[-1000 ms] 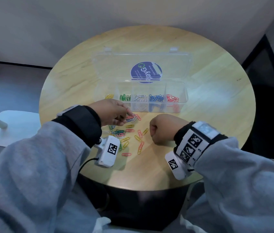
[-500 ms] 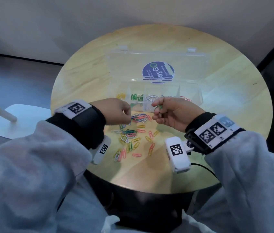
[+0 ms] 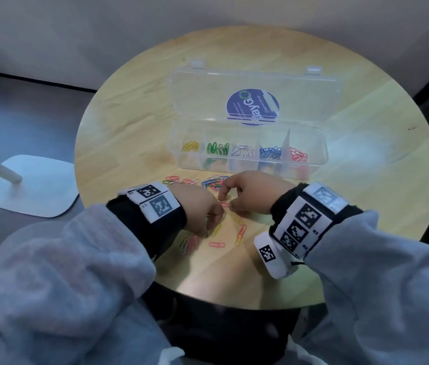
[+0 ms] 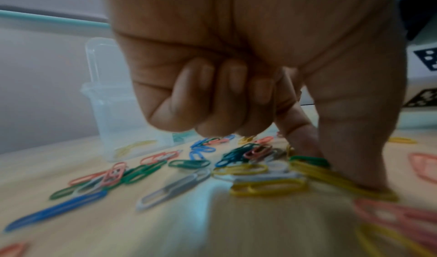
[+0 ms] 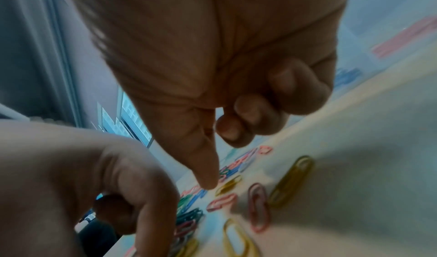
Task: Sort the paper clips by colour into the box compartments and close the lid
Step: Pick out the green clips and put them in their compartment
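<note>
A clear plastic box (image 3: 318, 154) stands on the round wooden table with its lid (image 3: 208, 96) open and tilted back. Its compartments hold, left to right, yellow, green, white, blue and red clips. Loose mixed-colour paper clips (image 3: 216, 181) lie in front of it. My left hand (image 3: 209, 225) is down on the near clips; in the left wrist view its thumb and forefinger (image 4: 331, 167) pinch at a yellow paper clip (image 4: 269, 188), other fingers curled. My right hand (image 3: 227, 199) hovers beside it, fingers curled, thumb (image 5: 205, 177) pointing at a small yellow clip (image 5: 228, 185), holding nothing.
The table's bare wood (image 3: 366, 154) stretches to the right of the box and toward the near edge. A white flat base with a pale pole (image 3: 29, 191) stands on the floor at the left. A wall runs behind the table.
My right hand has come back from the box front to the loose clips. My left hand has dropped to the clips nearer me. The head view has shifted.
</note>
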Available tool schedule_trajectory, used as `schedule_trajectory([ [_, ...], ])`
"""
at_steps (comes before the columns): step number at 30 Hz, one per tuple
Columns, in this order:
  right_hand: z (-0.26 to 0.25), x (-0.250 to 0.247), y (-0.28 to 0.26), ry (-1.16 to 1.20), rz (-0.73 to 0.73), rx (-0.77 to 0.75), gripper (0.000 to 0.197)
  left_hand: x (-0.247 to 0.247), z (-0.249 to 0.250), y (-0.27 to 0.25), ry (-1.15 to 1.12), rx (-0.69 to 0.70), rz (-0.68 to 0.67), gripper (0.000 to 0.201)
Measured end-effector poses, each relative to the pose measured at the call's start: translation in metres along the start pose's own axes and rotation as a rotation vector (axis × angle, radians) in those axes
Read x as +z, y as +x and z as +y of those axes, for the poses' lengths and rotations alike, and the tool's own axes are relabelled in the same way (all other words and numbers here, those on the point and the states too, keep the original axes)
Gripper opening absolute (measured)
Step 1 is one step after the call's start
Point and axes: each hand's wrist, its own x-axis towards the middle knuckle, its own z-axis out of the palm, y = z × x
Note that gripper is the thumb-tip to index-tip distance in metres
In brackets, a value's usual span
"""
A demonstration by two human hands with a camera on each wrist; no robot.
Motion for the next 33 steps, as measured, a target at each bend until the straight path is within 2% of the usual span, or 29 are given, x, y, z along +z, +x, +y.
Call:
schedule_trajectory([
  [5,0.000,-0.002,0.005,-0.062,0.073,0.035,0.030,0.005,-0.015,0.004,-0.191,0.032,0.026,0.009],
  [10,0.003,0.000,0.004,-0.104,0.125,0.042,0.028,0.005,-0.043,-0.005,-0.632,0.094,0.051,0.021],
  [15,-0.002,0.003,0.000,-0.103,0.150,0.058,0.023,0.002,-0.062,-0.012,-1.102,0.024,0.179,0.027],
  [18,-0.012,0.001,0.001,-0.097,0.170,0.072,0.021,0.001,-0.069,-0.012,-1.399,0.033,0.227,0.031],
  [27,-0.041,0.000,-0.020,-0.130,0.150,0.188,0.020,-0.025,-0.087,-0.050,-1.843,-0.004,0.363,0.028],
  [30,-0.041,0.002,-0.025,-0.130,0.154,0.189,0.021,-0.023,-0.090,-0.057,-1.798,-0.096,0.357,0.029],
  [33,-0.041,0.005,-0.023,-0.114,0.158,0.188,0.022,-0.021,-0.088,-0.053,-1.466,-0.220,0.326,0.020],
])
